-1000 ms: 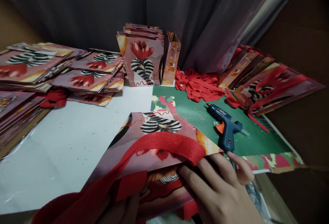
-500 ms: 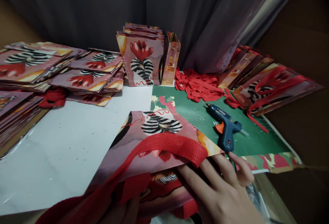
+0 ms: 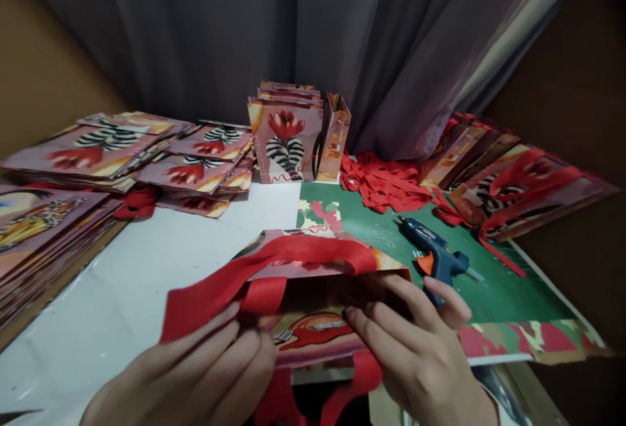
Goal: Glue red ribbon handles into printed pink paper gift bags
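Observation:
A printed paper bag (image 3: pixel 323 355) with a purple, red and zebra-striped pattern is held low in front of me, its mouth open and facing me. A wide red ribbon (image 3: pixel 313 251) arches across its far panel as a handle, and a second red ribbon (image 3: pixel 368 371) hangs from the near panel. My left hand (image 3: pixel 210 367) is closed at the bag's left edge beside a ribbon end; its thumb is hidden. My right hand (image 3: pixel 415 341) grips the right edge, some fingers reaching into the mouth and the little finger sticking out.
A blue glue gun (image 3: pixel 435 253) lies on a green cutting mat (image 3: pixel 508 295). Behind it sits a heap of red ribbon (image 3: pixel 386 181). Finished-looking bags (image 3: pixel 518 188) lean at the right, others stand at the back (image 3: pixel 288 142), and flat bag stacks (image 3: pixel 98 152) cover the left.
My left hand has risen into clear view at the bag's left edge. The bag has tipped so its mouth shows more. The camera view has shifted slightly.

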{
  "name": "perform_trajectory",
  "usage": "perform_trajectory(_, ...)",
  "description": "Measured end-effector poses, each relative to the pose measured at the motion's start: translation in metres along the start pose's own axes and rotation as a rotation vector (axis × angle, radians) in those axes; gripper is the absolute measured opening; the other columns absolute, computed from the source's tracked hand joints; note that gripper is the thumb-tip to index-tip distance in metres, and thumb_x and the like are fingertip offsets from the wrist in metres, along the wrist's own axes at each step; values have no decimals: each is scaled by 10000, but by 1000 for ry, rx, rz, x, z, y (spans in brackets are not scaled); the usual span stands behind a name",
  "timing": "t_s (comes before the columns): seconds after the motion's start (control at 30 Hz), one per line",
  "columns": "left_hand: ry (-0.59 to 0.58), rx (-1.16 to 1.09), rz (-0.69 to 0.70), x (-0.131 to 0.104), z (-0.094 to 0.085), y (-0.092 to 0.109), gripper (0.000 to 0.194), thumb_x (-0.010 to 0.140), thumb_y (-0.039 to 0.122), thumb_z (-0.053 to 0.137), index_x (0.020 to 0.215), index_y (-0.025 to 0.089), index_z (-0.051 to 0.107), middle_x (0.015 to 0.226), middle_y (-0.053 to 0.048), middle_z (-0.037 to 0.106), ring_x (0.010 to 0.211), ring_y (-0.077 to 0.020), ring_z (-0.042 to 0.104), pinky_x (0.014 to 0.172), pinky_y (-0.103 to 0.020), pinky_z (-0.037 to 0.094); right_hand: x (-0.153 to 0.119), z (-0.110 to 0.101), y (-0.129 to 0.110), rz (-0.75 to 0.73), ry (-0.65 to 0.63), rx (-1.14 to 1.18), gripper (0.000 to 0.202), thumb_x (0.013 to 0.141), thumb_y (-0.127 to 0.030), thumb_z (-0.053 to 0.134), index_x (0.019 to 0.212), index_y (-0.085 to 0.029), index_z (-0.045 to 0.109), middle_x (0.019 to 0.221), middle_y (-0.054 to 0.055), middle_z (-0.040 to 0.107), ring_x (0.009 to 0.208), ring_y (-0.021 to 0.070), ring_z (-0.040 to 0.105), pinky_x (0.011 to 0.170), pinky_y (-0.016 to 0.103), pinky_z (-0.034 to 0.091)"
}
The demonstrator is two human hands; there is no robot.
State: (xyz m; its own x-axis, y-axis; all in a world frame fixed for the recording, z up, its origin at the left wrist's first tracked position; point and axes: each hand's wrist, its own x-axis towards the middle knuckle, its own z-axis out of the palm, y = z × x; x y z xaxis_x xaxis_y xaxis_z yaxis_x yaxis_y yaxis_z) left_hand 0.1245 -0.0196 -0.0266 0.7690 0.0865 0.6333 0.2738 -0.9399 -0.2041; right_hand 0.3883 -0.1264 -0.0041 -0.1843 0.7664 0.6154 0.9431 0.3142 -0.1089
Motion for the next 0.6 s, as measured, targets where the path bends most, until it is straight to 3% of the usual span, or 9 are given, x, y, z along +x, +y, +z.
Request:
perform_trajectory(0.1,-29,34,172,44,-8,-23,347,900,79,395,930,253,694,890,79,732,839,-103,624,1172,-291,261,11,6,7,-20,-1,45,354,1026,-243,353,1080,-294,699,884,-29,738,1175,181,527,1070,376,172)
perform_trajectory(0.2,-45,69,170,68,-11,-32,364,913,55,377,1026,234,673,974,64,740,805,-94,626,1089,-267,356,21,12,8,-48,28,69,333,1024,-258,367,1077,-301,694,895,-21,733,1148,184,544,1020,378,228)
perform_trajectory(0.3,17,33,71,73,-5,-28,306,933,64,388,960,207,657,839,51,726,708,-79,608,1011,-267,411,32,18,5,-65,133,37,334,1012,-217,371,989,-236,703,726,-11,679,929,169,598,965,370,276)
perform_trajectory(0.4,75,-34,24,74,0,-25,285,940,58,387,877,196,628,684,76,666,584,-61,556,967,-260,410,40,21,2,-118,222,8,333,992,-159,367,928,-191,692,636,-21,611,676,130,520,875,346,313)
perform_trajectory(0.5,69,-60,9,77,-3,-31,301,948,61,365,862,203,616,638,83,641,548,-67,531,900,-267,408,44,19,5,-124,232,23,344,993,-144,354,894,-190,680,623,-25,603,630,126,468,841,341,317)
perform_trajectory(0.6,11,-62,24,75,-9,-44,275,956,110,385,909,226,630,676,70,661,637,-91,568,942,-302,374,44,16,15,-106,189,99,315,998,-163,381,949,-232,684,705,-29,656,665,122,503,884,349,328)
